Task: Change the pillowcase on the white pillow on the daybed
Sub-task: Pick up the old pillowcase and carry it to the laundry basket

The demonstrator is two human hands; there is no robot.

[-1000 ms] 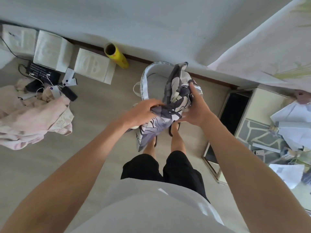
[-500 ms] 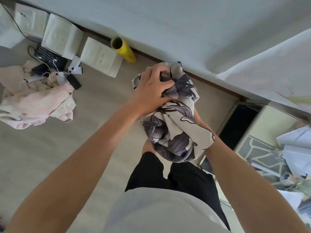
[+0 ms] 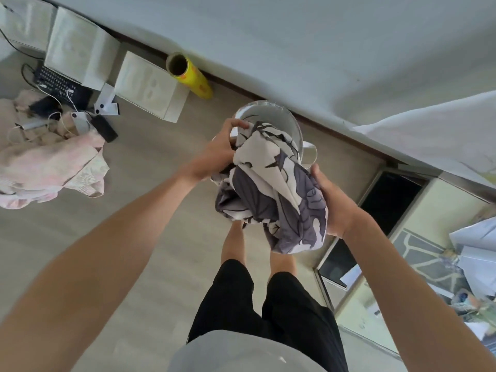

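Note:
A bunched pillowcase (image 3: 279, 191), white with grey and black leaf print, hangs in front of me above the floor. My left hand (image 3: 217, 154) grips its upper left part, fingers curled over the top edge. My right hand (image 3: 332, 205) cups the bundle from the right and below. Right behind the cloth stands a round white laundry basket (image 3: 268, 110) with a handle loop, its opening partly hidden by the fabric. No pillow or daybed is in view.
A pink heap of cloth (image 3: 48, 167) lies on the floor at left with cables and a keyboard (image 3: 57, 85). White boxes (image 3: 150, 87) and a yellow roll (image 3: 189, 76) line the wall. A low cabinet (image 3: 418, 237) with papers stands at right. White fabric (image 3: 442, 135) hangs upper right.
My left hand slid off the top of the bundle to its left side. My right hand came out from under the cloth to its right side, and the basket rim now shows behind.

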